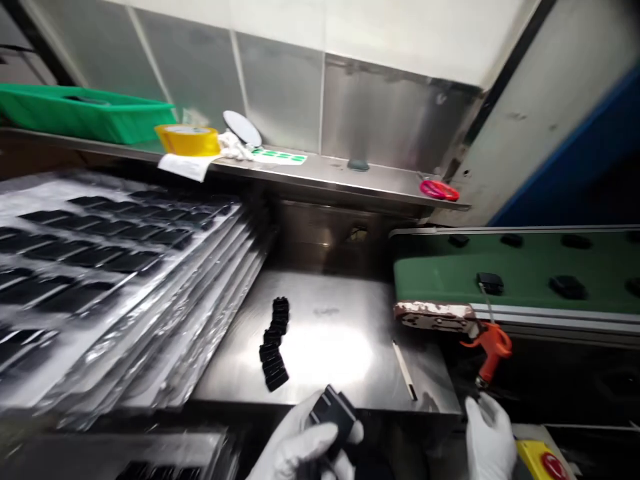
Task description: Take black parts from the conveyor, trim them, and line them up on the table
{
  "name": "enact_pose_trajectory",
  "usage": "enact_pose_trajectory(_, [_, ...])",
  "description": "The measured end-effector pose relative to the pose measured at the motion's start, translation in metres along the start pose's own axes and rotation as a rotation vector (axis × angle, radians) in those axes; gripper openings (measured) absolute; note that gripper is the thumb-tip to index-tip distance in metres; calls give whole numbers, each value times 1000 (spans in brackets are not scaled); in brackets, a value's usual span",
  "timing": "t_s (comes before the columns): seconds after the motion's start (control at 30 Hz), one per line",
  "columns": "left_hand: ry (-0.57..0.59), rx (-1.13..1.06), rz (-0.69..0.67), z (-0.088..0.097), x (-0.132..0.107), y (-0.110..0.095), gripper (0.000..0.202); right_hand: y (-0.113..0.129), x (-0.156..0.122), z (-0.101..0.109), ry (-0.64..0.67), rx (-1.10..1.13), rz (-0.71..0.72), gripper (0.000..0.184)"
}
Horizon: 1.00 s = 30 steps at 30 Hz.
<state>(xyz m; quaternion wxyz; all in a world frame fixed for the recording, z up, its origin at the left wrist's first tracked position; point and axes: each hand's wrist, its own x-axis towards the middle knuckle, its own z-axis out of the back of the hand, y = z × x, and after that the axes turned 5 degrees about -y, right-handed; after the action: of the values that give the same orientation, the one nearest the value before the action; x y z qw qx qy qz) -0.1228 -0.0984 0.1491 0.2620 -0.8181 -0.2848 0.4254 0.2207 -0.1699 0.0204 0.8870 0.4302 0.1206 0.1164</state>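
Observation:
My left hand, in a white glove, is at the bottom centre and grips a small black plastic part. My right hand, also gloved, hangs at the lower right with loose fingers and nothing in it, just below an orange air blow gun. On the steel worktop lies a curved row of several small black parts, a little beyond my left hand.
A leaning stack of clear blister trays holding black parts fills the left. A green conveyor belt with black parts runs at the right. The back shelf holds a green bin, yellow tape and red scissors. A yellow box with a red button sits bottom right.

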Motion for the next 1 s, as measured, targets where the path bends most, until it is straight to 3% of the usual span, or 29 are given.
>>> enact_pose_trajectory(0.07, [38, -30, 2, 1, 2, -3, 40, -1, -40, 1, 257, 40, -33, 50])
enact_pose_trajectory(0.13, [132, -19, -17, 0, 8, -6, 38, 14, -82, 2, 502, 116, -37, 45])
enact_pose_trajectory(0.23, [107, 59, -112, -5, 19, -9, 36, 64, -135, 9, 760, 343, -55, 44])
enact_pose_trajectory(0.33, [11, 165, -202, -13, 26, -6, 36, 119, -163, 17, 978, 450, -139, 47])
enact_pose_trajectory(0.4, [20, 208, -247, -16, 28, -2, 29, 140, -168, 21, 1005, 441, -100, 34])
enact_pose_trajectory(0.47, [12, 221, -267, -18, 28, 0, 28, 146, -168, 22, 968, 406, 8, 23])
enact_pose_trajectory(0.6, [-23, 236, -106, -24, 19, -3, 75, 130, -163, 19, 809, 477, 334, 12])
enact_pose_trajectory(0.67, [-6, 230, -33, -30, 9, -7, 87, 120, -161, 16, 793, 496, 459, 4])
enact_pose_trajectory(0.8, [-47, 221, -54, -38, -7, -12, 75, 108, -158, 14, 931, 407, 552, 12])
enact_pose_trajectory(1.0, [-29, 231, -58, -26, -1, -10, 66, 109, -155, 12, 991, 339, 617, 16])
